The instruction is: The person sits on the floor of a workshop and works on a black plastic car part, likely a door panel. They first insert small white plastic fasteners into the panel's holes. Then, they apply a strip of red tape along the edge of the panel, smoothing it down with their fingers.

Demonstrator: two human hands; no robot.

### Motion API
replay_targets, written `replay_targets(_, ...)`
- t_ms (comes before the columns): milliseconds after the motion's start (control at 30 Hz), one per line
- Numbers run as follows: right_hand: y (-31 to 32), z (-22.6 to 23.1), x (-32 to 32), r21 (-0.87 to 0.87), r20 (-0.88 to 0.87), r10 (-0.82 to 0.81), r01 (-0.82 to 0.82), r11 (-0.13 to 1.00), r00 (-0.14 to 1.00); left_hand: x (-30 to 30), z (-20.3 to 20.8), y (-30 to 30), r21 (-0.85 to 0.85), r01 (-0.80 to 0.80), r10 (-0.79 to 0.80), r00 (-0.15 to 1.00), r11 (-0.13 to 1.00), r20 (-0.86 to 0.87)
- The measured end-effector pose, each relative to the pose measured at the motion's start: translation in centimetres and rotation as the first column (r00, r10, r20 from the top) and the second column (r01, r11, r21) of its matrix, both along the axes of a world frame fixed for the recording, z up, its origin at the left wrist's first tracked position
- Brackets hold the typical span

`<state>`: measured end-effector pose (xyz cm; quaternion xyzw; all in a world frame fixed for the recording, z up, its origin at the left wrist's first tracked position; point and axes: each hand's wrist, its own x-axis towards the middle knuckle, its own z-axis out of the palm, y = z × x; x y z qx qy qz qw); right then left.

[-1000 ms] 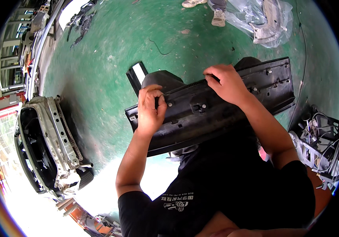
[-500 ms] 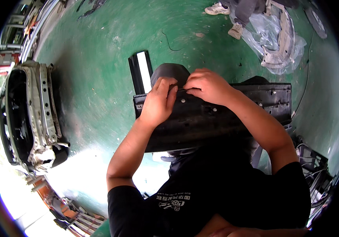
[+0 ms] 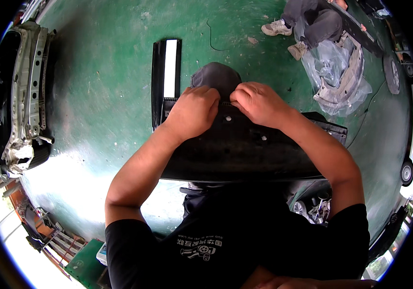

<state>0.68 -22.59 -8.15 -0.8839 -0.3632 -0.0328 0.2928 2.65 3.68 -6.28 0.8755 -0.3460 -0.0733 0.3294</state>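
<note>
A long black plastic panel (image 3: 235,154), set with small white clips (image 3: 228,118), lies across my lap. Along its far edge runs a narrow ribbed strip (image 3: 225,103). My left hand (image 3: 194,111) is closed on that edge, its fingers curled and pressed together. Slightly to the right, thumb and fingers of my right hand (image 3: 260,103) pinch the same edge. Whether a small piece sits between the fingertips is hidden. Just beyond the hands shows my grey-covered knee (image 3: 216,75).
A black strip with a white band (image 3: 170,70) lies on the green floor beyond my left hand. At the left stands a cut car body section (image 3: 28,96). Far right, another person's legs (image 3: 319,29) show beside a curved bumper part (image 3: 343,89) on clear plastic.
My left fingers, partly spread before, have curled shut at the edge. My right hand stays pinched there. The view has shifted, and the panel looks tilted differently.
</note>
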Motion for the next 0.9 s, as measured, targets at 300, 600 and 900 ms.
replay_targets(300,0.9,-1.8,-1.0,0.230,0.023,-0.096,0.088,0.969,0.995,0.0,0.0,-0.3,0.003,0.016,-0.016,0.999,1.000,-0.029)
replay_targets(600,0.9,-2.2,-1.5,0.345,-0.086,-0.177,0.196,0.918,0.980,-0.8,-1.2,-2.7,-0.107,-0.052,0.060,0.996,0.993,0.070)
replay_targets(900,0.5,-2.4,-1.6,0.416,-0.137,-0.187,0.228,0.880,0.973,-0.6,-1.7,-3.7,-0.125,-0.118,0.121,0.993,0.985,0.017)
